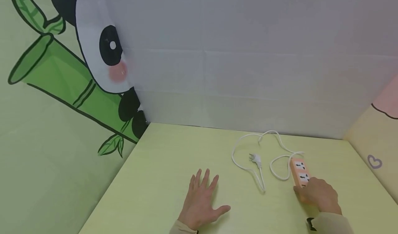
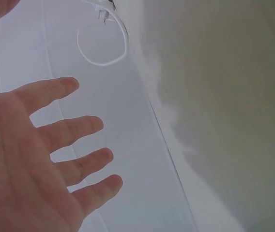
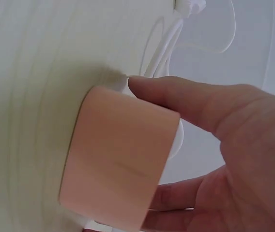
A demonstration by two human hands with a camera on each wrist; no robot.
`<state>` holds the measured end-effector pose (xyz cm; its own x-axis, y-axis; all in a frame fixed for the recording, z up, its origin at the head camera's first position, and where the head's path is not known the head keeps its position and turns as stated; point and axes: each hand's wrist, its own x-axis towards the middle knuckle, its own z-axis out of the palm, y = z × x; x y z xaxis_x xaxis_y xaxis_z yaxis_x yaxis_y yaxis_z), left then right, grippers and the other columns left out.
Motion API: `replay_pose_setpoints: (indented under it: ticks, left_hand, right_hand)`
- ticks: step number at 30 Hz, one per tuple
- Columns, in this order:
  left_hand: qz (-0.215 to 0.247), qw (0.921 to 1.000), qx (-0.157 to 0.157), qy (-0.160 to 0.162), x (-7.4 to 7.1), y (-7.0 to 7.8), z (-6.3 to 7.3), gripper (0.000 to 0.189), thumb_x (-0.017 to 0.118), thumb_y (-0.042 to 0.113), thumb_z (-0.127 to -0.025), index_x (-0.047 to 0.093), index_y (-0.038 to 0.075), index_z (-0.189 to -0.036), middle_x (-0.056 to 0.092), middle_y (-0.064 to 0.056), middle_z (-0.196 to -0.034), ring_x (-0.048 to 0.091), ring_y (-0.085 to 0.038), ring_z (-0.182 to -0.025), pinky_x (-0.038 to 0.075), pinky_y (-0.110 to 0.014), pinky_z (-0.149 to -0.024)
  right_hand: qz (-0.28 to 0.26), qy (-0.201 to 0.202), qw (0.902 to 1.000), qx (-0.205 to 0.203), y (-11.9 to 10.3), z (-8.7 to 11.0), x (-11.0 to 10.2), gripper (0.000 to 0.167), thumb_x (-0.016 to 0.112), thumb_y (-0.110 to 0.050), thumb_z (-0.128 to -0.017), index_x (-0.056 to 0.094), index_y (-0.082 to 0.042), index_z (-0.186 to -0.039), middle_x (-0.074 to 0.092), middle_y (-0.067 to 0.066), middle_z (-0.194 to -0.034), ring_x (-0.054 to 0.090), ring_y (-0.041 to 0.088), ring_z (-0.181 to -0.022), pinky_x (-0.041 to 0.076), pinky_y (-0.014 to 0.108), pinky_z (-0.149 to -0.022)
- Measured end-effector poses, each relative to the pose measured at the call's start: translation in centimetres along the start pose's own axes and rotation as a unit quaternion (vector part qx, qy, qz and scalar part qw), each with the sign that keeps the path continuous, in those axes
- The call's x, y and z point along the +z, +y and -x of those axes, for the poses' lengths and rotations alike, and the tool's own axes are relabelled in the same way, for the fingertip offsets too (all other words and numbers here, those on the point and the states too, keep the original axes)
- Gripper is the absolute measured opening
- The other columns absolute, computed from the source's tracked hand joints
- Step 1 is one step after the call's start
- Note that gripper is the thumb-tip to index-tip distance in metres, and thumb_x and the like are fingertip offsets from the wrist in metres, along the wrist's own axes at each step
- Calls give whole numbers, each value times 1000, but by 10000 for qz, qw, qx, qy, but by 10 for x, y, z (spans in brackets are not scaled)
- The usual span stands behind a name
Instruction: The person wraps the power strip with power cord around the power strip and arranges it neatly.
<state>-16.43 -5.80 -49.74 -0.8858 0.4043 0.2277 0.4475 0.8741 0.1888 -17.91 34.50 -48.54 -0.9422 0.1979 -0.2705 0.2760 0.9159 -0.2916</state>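
Observation:
An orange power strip [image 1: 299,170] with white sockets lies on the right part of the table. My right hand [image 1: 320,194] grips its near end, thumb on one side and fingers on the other; the right wrist view shows the strip's orange end face [image 3: 120,154] between them. From the far end runs a white cord [image 1: 237,163], looped over the table, with its white plug [image 1: 256,159] lying left of the strip. My left hand [image 1: 202,204] is spread with straight fingers over the table, left of the cord, holding nothing. Its palm and fingers [image 2: 60,133] show in the left wrist view.
The pale yellow table [image 1: 168,151] meets a white back wall [image 1: 248,71]. On the left stands a green wall with a printed panda and bamboo [image 1: 68,71]; the right wall carries a small heart drawing [image 1: 374,162].

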Motion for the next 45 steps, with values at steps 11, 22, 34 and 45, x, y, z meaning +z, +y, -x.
replay_pose_setpoints:
  ticks: [11, 22, 34, 45]
  left_hand:
    - [-98, 9999, -19, -44, 0, 1, 1, 91, 58, 78, -83, 48, 19, -151, 41, -16, -159, 31, -43, -150, 28, -56, -121]
    - [-172, 9998, 21, -33, 0, 2, 3, 92, 58, 78, -82, 49, 17, -150, 45, -17, -156, 35, -43, -148, 31, -57, -119]
    - [-65, 10000, 18, -49, -1, 0, 2, 92, 59, 77, -83, 49, 17, -151, 43, -18, -157, 32, -44, -149, 30, -56, -120]
    - [-53, 10000, 13, -23, -2, 0, 3, 91, 60, 77, -82, 50, 17, -150, 44, -18, -157, 33, -43, -149, 30, -55, -120]
  right_hand:
    - [-26, 51, 10000, 30, -1, 2, -2, 58, 61, -50, -90, 57, 8, -92, 56, 15, -77, 54, 27, -69, 43, 38, -55]
    - [-156, 204, 9997, 59, 2, 2, -9, 56, 59, -46, -89, 57, 9, -92, 57, 17, -78, 54, 28, -68, 43, 37, -53]
    - [-394, 573, 9975, -148, 5, 8, -28, 76, 46, -56, -100, 45, 20, -103, 57, 29, -84, 56, 33, -70, 46, 42, -55]
    - [-852, 776, 9927, -364, -2, 8, -27, 85, 43, -53, -103, 27, 27, -124, 57, 36, -90, 58, 35, -72, 44, 39, -56]
